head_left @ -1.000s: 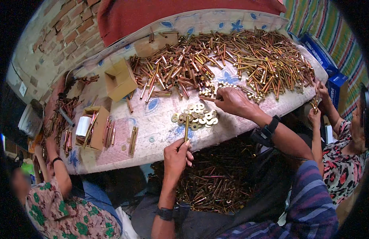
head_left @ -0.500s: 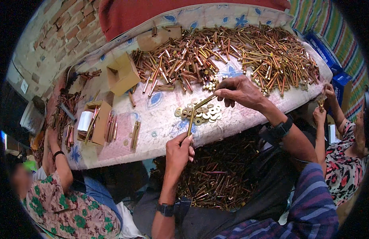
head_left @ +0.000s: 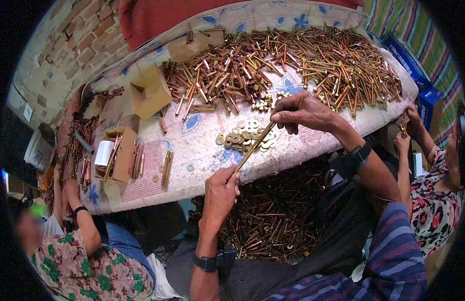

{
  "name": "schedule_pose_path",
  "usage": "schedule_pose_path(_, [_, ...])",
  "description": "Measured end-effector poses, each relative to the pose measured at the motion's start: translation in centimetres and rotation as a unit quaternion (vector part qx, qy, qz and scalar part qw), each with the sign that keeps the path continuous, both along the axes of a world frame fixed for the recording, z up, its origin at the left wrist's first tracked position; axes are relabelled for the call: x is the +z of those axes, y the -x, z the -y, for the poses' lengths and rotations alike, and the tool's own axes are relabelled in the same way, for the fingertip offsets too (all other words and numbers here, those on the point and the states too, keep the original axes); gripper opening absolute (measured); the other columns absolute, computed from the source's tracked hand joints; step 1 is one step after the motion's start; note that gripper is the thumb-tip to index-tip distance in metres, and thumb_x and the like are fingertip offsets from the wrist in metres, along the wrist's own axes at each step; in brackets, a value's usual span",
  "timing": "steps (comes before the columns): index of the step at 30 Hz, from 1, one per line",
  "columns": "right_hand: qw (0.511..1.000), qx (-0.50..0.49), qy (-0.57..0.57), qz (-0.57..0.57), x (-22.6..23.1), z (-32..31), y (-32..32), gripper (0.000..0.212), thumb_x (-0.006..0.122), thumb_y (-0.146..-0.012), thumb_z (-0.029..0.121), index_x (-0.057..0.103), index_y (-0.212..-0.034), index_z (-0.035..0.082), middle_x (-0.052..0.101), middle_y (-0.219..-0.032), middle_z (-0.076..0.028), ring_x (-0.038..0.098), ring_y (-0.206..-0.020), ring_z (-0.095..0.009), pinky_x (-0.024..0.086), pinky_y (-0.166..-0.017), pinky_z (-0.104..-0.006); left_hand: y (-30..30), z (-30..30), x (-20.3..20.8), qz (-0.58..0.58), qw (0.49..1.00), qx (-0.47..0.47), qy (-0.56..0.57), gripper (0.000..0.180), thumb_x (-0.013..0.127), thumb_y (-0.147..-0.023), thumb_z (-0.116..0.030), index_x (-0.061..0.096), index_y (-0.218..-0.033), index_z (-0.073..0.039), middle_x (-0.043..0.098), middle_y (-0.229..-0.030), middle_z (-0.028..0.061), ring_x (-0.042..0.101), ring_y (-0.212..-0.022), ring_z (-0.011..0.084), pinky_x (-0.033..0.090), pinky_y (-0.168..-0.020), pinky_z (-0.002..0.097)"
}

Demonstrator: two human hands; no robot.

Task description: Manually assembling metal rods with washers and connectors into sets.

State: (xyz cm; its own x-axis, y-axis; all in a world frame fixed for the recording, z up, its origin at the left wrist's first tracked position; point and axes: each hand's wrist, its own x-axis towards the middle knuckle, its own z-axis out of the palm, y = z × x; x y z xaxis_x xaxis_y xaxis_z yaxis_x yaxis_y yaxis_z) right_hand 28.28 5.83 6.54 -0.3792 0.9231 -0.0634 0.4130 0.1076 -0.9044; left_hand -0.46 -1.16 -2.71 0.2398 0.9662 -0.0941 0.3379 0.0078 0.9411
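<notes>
Fingers [head_left: 231, 181] of the left hand [head_left: 219, 195] clasp the lower end of a slanting brass-coloured rod [head_left: 255, 147], the right hand [head_left: 307, 112] pinching its upper end, beside washers [head_left: 236, 138] on the table [head_left: 205, 155].

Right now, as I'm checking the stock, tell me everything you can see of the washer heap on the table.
The washer heap is a loose, overlapping cluster of flat round rings with central holes, golden to pale silvery and metallic-looking. Some lie flat, others lean on their neighbours. It rests on the patterned cloth, toward the edge on the person's side. A slim rod in the left hand crosses in front of it; whether they touch, I cannot tell.
</notes>
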Motion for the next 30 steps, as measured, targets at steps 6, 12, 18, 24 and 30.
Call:
schedule_pose_path(6, [1.000, 0.000, 0.019, 0.019, 0.0, 0.5, 0.4, 0.029, 0.068, -0.093, 0.030, 0.071, -0.092, 0.001, 0.062, -0.067, -0.001, 0.058, -0.057, -0.007, 0.048, -0.050, -0.0237, -0.4, 0.2, 0.6, 0.028, 0.997, -0.015, 0.066, 0.024, 0.058, -0.095, -0.010, 0.067, -0.114, 0.002, 0.062, -0.075, 0.0070, 0.057, -0.055, 0.0091, 0.048, -0.046, 0.0252])
schedule_pose_path(12, [0.998, 0.002, 0.044, 0.035, -0.5, 0.9, 1.6, 0.030, 0.067, -0.094, 0.030, 0.070, -0.091, 0.000, 0.063, -0.066, -0.002, 0.059, -0.057, -0.008, 0.048, -0.051, -0.0244, -0.6, 0.2, 0.9, 0.035, 0.997, -0.034, 0.057, 0.027, 0.059, -0.095, -0.014, 0.068, -0.115, 0.000, 0.060, -0.066, 0.0019, 0.055, -0.054, 0.0067, 0.047, -0.044, 0.0236])
schedule_pose_path(18, [0.999, -0.025, 0.022, 0.023, 0.2, 0.7, 0.9, 0.037, 0.065, -0.093, 0.034, 0.069, -0.091, -0.003, 0.066, -0.070, -0.006, 0.063, -0.058, -0.012, 0.051, -0.052, -0.0279, -0.5, 0.1, 1.1, 0.030, 0.997, -0.018, 0.075, 0.025, 0.058, -0.095, -0.012, 0.069, -0.114, 0.000, 0.061, -0.069, 0.0052, 0.057, -0.055, 0.0082, 0.048, -0.045, 0.0249])
schedule_pose_path(24, [0.988, -0.150, -0.011, 0.024, -1.5, -1.2, -1.5, 0.028, 0.065, -0.090, 0.027, 0.069, -0.085, -0.001, 0.063, -0.065, -0.005, 0.060, -0.055, -0.011, 0.049, -0.050, -0.0261, 0.1, 0.0, 0.9, 0.021, 0.998, 0.003, 0.061, 0.024, 0.057, -0.096, -0.014, 0.069, -0.110, 0.002, 0.058, -0.061, 0.0010, 0.053, -0.050, 0.0065, 0.047, -0.043, 0.0233])
schedule_pose_path(30, [0.939, -0.134, -0.068, 0.310, -4.1, -1.9, -2.9, 0.031, 0.065, -0.082, 0.034, 0.073, -0.092, 0.006, 0.069, -0.074, -0.014, 0.069, -0.070, -0.026, 0.055, -0.067, -0.0408, 0.0, -0.1, 0.9, 0.026, 0.998, 0.013, 0.059, 0.023, 0.057, -0.096, -0.015, 0.070, -0.105, 0.002, 0.057, -0.060, 0.0007, 0.053, -0.049, 0.0066, 0.047, -0.043, 0.0237])
